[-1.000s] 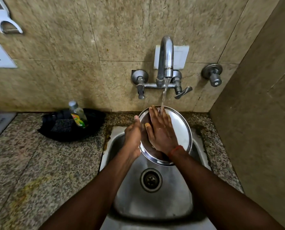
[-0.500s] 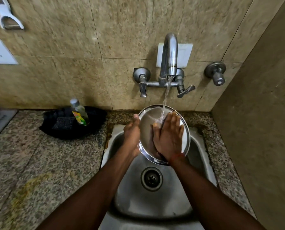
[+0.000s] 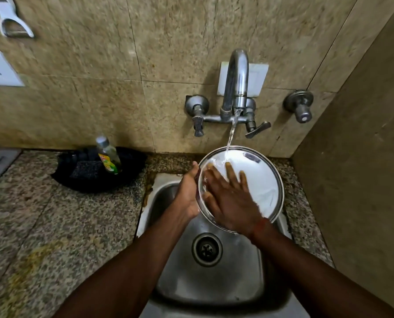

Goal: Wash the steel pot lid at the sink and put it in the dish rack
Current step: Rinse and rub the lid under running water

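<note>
Two hands work a steel pot lid [image 3: 262,180] under a running tap [image 3: 236,83] at a kitchen sink [image 3: 214,294]. The left hand [image 3: 188,193] grips the lid's rim at its 9 o'clock edge, thumb up against the metal and fingers hidden behind it. It holds the lid tilted toward the camera over the 12 o'clock end of the basin. The right hand [image 3: 232,203] lies flat and spread on the wet face, holding nothing, fingers pointing toward 12 o'clock. A stream of water [image 3: 231,134] lands near the lid's 11 o'clock edge, just above those fingertips. A bottle of dish soap [image 3: 109,157] stands in a black tray [image 3: 88,177] on the speckled worktop [image 3: 53,226], at 10 o'clock from the sink. No dish rack is in view.

The step appears to be rubbing the lid clean under the flow, with racking yet to come. Done well, the flat palm would sweep the whole face, including the bare half toward 3 o'clock. The left hand would turn the rim so the stream reaches every part, the back included. Wet steel is likely slippery, so the rim grip needs to be firm. The tilt should send runoff down toward the drain [image 3: 207,249], not onto the worktop.
</note>
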